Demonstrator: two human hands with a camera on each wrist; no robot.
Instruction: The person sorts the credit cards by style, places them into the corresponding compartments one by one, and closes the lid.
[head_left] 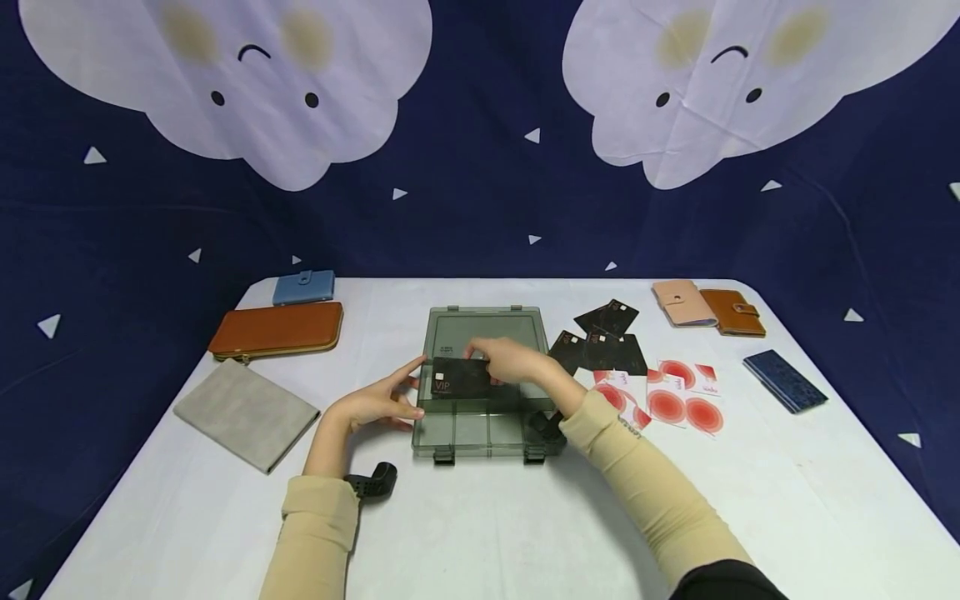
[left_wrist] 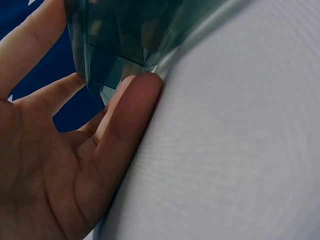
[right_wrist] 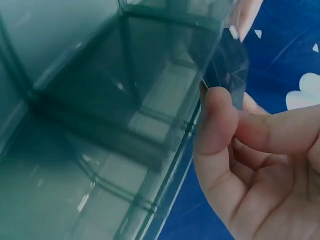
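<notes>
Two hands work over a smoky clear plastic organizer box (head_left: 487, 417) sitting mid-surface, a bit toward the near edge of the white surface (head_left: 480, 517). Left hand (head_left: 375, 406) is relaxed, straight fingers pressed against the box's left wall; the left wrist view shows fingertips (left_wrist: 142, 90) touching the box corner. Right hand (head_left: 513, 360) pinches a black VIP card (head_left: 460, 379) by its right end and holds it flat just above the box, with the thumb (right_wrist: 215, 120) on the card edge. Card looks light, thin, stiff and slick, so best taken by the short edges; a flat face grip would likely slip. Box has small divided compartments along the near side, which look empty, though the tint makes it hard to tell; its lid lies open toward the far edge. Right of the box: loose black cards (head_left: 600, 337) and red-dot white cards (head_left: 671, 396). A grey pouch (head_left: 246, 412) lies by the left edge, a navy wallet (head_left: 784, 380) by the right. Farther back: a tan long wallet (head_left: 277, 330), a blue wallet (head_left: 303, 287) at the far-left corner, and pink (head_left: 681, 302) and brown (head_left: 732, 312) wallets at the far right.
</notes>
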